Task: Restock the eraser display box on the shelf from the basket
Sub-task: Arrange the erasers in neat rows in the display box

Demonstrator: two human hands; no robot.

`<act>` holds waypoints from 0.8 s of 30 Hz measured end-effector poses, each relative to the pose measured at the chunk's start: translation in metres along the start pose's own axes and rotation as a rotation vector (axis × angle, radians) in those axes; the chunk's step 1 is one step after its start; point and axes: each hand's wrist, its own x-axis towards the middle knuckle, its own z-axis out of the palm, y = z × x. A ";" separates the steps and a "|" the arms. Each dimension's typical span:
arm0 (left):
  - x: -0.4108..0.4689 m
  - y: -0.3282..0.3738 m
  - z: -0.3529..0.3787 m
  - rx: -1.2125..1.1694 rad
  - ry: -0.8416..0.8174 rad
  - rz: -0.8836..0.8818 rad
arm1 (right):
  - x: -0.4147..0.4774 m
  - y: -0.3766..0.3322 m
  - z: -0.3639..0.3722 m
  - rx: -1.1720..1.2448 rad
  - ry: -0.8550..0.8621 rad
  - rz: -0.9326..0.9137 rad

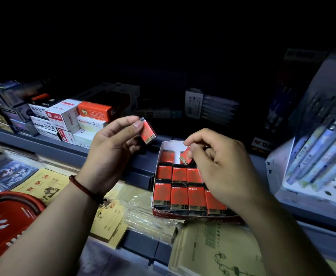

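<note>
The eraser display box is a white-walled open carton on the shelf edge, holding several red 2B erasers in rows. My left hand holds one red eraser up in the air, left of the box's far corner. My right hand pinches another red eraser, tilted, over a gap in the box's back row. The red basket sits at the lower left, its contents hard to make out.
Stacked stationery boxes fill the shelf at the back left. Yellow notebooks and plastic-wrapped pads lie on the lower level. A pen display rack stands close on the right. The upper shelf is dark.
</note>
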 end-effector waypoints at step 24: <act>0.007 -0.012 -0.026 1.209 -0.034 0.412 | 0.011 -0.025 0.011 -0.393 -0.113 -0.079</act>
